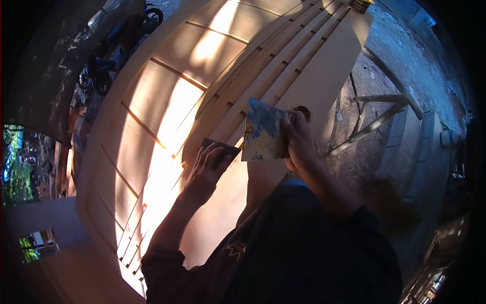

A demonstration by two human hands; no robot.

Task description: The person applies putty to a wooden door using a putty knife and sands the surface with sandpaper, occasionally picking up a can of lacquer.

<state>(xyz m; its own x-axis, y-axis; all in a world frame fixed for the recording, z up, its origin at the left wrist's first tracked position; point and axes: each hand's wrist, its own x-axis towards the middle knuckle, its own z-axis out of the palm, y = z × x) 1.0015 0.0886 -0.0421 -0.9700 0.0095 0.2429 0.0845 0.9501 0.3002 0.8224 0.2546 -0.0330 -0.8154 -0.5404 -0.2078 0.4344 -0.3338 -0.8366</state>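
Note:
My right hand (299, 137) grips a flat rectangular plate (263, 133) by its right edge, thumb on the face. Grey-blue and yellowish smears cover the plate, which is tilted up towards me. My left hand (207, 164) is closed on a dark, flat, straight-edged piece (225, 147), whose right end comes close to the plate's lower left edge. Both hands are over a large pale wooden piece with slats and panels (283, 63). Just behind my right hand shows a small round brown-rimmed thing (304, 110), partly hidden by the fingers.
A container (360, 5) stands at the far end of the wood. To the right, wooden struts (377, 124) form a stand on the dirt floor (405, 66). Long boards (405, 152) lie farther right. A motorbike (101, 71) is at the upper left, beyond the panels.

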